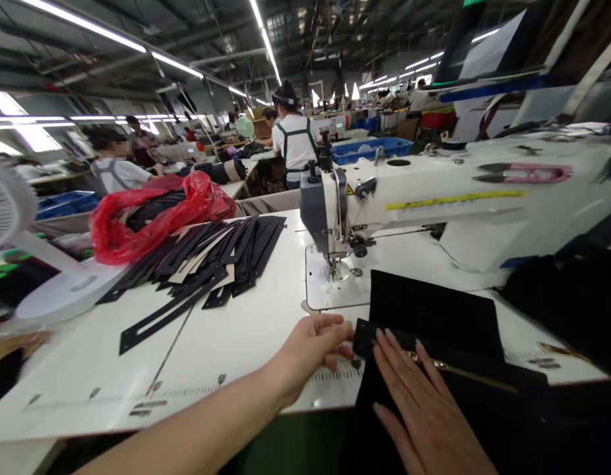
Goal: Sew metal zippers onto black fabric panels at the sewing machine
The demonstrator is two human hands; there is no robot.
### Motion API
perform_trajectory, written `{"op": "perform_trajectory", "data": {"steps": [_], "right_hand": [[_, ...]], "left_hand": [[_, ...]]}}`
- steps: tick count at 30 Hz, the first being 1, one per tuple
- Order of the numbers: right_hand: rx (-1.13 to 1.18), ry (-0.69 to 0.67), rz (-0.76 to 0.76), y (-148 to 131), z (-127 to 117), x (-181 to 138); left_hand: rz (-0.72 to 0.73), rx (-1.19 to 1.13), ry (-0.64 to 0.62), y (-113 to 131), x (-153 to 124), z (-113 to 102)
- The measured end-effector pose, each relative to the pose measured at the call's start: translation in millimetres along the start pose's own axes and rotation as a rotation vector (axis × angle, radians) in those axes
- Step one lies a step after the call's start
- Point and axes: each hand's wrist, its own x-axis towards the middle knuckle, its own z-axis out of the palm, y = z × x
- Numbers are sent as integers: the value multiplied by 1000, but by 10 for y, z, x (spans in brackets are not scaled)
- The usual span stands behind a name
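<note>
A black slotted strip (pixel 363 338) lies over black fabric (pixel 434 310), with a gold zipper (pixel 476 377) showing in its slot. My left hand (pixel 310 346) has its fingers bent and closed at the strip's left end; their exact hold is partly hidden. Flat on the strip and fabric rests my right hand (pixel 417 402), fingers stretched out beside the zipper pull. Just beyond the fabric stands a white sewing machine (pixel 434 191), its needle and presser foot (pixel 339 269) above the metal plate, apart from the fabric.
More slotted strips (pixel 246 247) lie in a loose pile on the white table (pixel 226 349). Behind them sits a red plastic bag (pixel 137 224), beside a white fan (pixel 63 284). Thread snips (pixel 526 173) lie on the machine arm. Co-workers (pixel 295 142) are farther back.
</note>
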Motion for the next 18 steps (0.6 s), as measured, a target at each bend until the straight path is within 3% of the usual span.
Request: {"op": "perform_trajectory", "data": {"steps": [5, 8, 11, 12, 14, 18], "right_hand": [[195, -95, -104, -94, -234, -174], [196, 18, -3, 20, -289, -341], [3, 226, 289, 252, -229, -543], [-39, 233, 354, 342, -196, -604], [-12, 171, 377, 501, -141, -696], [261, 104, 333, 608, -174, -648]], "left_hand": [[198, 493, -60, -114, -42, 64], [327, 676, 7, -188, -172, 43], [459, 747, 93, -255, -313, 22], [506, 749, 118, -283, -360, 24], [559, 705, 153, -351, -455, 46], [476, 604, 113, -481, -629, 150]]}}
